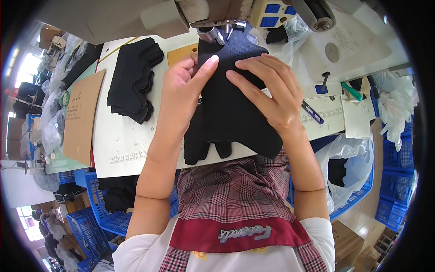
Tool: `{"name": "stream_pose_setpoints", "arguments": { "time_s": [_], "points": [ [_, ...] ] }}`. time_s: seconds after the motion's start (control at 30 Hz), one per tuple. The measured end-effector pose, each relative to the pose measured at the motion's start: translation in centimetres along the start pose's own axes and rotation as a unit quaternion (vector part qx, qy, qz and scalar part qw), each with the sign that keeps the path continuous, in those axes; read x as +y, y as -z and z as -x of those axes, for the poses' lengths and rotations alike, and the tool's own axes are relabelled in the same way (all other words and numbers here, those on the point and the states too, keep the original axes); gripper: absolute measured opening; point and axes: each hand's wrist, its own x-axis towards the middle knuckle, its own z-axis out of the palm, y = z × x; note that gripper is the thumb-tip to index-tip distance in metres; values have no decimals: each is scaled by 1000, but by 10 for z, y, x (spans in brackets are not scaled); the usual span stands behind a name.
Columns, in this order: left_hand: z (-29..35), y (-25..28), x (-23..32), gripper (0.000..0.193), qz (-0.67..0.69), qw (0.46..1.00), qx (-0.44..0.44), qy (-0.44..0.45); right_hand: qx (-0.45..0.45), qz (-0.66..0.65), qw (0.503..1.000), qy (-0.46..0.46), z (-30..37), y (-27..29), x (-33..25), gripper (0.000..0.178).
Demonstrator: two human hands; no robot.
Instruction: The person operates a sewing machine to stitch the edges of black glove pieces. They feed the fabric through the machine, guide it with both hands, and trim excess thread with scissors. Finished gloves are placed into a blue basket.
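Observation:
A black fabric piece lies under the sewing machine's presser foot and hangs over the table's front edge. My left hand is closed at the fabric's left edge, its thumb on top and its other fingers curled, pinching the edge. On the right side of the same piece, my right hand rests with fingers stretched out and slightly apart, pressing it down just below the foot. To the left, a stack of cut black fabric pieces lies on the white table.
The sewing machine head spans the top. A thread snipper or cutter with a dark blue handle lies right of my right hand. Brown cardboard leans at the left. Blue baskets and a bag-lined blue crate flank my lap.

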Motion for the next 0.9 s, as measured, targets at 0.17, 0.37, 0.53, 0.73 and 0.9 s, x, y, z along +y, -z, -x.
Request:
{"name": "stream_pose_setpoints", "arguments": {
  "time_s": [0.17, 0.37, 0.53, 0.73, 0.9],
  "points": [
    [14, 8, -14, 19, -180, 960, 125, -174, 11, 1, 1000, 9, 0, -3, 8, 39],
    [19, 22, -23, 41, -446, 742, 34, -499, -4, -44, 999, -19, -8, 3, 13, 40],
    [11, 21, -25, 37, -431, 736, 29, -521, -49, -99, 992, -67, -13, 28, 1, 43],
    [3, 15, -25, 38, -428, 730, 47, -531, -108, -53, 990, -77, -15, 44, -12, 43],
    [-7, 16, -26, 39, -412, 739, 60, -529, -143, 25, 987, -73, -19, 29, -15, 44]
  ]
}}
